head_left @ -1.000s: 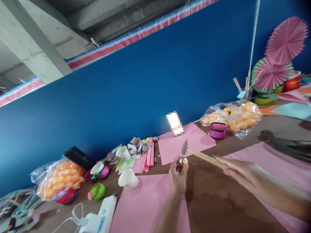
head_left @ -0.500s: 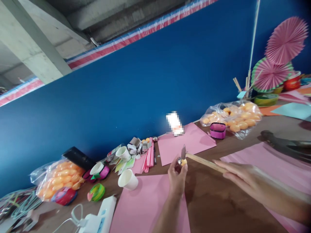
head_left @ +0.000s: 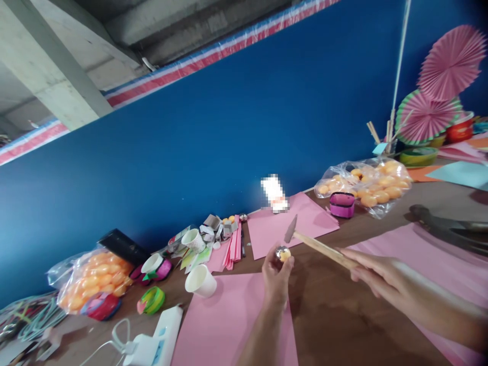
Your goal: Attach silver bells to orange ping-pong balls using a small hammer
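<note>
Spread over a brown table, from the near edge back: a white power strip, then a pink sheet and a white cup. Near the sheet's far right corner, pinched between the fingers of the left hand, a small silver-and-yellow ball. In the right hand, closed round the handle, a hammer, with its head just beyond the ball and apart from it. By the look of this, partway through work on the ball: held and steadied, tool at the ready, not set down as finished. Cannot tell dents or cracks at this size, nor one piece from two. Farther off, untouched by either hand: a left bag and a right bag, both with orange-yellow contents. Behind everything, a blue wall.
</note>
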The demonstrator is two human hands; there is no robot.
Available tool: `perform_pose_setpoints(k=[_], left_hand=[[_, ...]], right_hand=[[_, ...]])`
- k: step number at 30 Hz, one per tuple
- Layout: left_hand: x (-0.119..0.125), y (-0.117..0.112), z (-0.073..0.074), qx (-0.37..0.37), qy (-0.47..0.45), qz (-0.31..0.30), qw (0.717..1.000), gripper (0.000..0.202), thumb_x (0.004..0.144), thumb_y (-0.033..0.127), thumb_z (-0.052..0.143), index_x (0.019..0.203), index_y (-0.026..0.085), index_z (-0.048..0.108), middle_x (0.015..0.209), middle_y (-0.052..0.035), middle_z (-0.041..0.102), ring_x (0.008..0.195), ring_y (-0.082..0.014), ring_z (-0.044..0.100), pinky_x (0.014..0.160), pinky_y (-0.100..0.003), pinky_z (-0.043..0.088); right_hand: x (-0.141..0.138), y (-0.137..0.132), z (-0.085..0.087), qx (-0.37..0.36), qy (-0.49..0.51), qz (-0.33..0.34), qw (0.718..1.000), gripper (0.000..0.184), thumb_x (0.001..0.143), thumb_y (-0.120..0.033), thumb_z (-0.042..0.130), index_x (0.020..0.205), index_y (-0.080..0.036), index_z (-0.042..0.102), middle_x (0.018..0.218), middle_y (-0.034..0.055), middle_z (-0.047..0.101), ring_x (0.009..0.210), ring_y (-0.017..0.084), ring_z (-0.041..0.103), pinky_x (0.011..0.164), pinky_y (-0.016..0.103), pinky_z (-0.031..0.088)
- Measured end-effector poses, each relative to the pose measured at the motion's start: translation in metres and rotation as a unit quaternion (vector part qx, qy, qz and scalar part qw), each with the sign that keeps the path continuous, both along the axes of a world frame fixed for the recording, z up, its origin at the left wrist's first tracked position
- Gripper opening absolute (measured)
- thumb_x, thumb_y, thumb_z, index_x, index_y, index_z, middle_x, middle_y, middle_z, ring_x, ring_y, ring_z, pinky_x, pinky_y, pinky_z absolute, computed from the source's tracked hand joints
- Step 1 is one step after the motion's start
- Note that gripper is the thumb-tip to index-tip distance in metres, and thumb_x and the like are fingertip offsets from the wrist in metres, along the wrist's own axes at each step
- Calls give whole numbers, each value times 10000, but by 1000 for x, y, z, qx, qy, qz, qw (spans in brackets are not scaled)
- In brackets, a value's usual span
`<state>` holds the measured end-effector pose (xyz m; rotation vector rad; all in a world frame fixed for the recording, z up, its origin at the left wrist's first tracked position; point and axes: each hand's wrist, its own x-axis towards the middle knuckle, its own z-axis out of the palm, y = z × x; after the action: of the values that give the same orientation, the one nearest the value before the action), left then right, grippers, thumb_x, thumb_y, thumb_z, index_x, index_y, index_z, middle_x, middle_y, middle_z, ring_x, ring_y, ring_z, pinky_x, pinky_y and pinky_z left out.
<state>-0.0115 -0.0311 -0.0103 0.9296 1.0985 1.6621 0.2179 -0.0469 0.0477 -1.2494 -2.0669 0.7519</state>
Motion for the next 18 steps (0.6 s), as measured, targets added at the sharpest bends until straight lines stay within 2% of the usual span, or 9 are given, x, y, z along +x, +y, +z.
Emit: perform_pose_setpoints(k=[5, 8, 14, 18], left_hand=[[1, -1, 3, -11, 21, -1, 1000, 491, 657, 282, 703, 1118, 178, 572, 784, -19, 611, 630, -87, 538, 634, -222, 451], [2, -1, 4, -6, 3, 1, 1000, 500, 650, 305, 708, 1118, 203, 562, 834, -25, 618, 662, -101, 564, 644, -236, 465], [0, 0, 1, -15, -20, -7, 1000, 445, 675, 299, 694, 1090, 201, 568, 836, -19, 617, 668, -94, 577, 649, -226, 474], [0, 1, 0, -22, -31, -4, 999, 432, 670, 324, 696, 1062, 178, 585, 901, -45, 619, 696, -107, 594, 679, -240, 483]], right_hand=[[-4, -3, -2, -21, 12, 16, 1000, 398, 871, -402, 385, 1197, -223, 527, 808, 47, 704, 606, 170, 635, 535, 247, 515], [-3, -2, -4, -9, 13, -8, 1000, 418, 871, -405, 376, 1213, -205, 510, 794, 49, 697, 556, 158, 614, 533, 257, 510], [-2, 1, -7, -13, 13, -4, 1000, 427, 864, -427, 382, 1202, -203, 517, 810, 60, 695, 603, 172, 621, 573, 272, 507], [-5, -1, -3, -36, 23, 4, 999, 413, 882, -420, 354, 1208, -213, 501, 721, 17, 664, 493, 121, 560, 497, 230, 467]])
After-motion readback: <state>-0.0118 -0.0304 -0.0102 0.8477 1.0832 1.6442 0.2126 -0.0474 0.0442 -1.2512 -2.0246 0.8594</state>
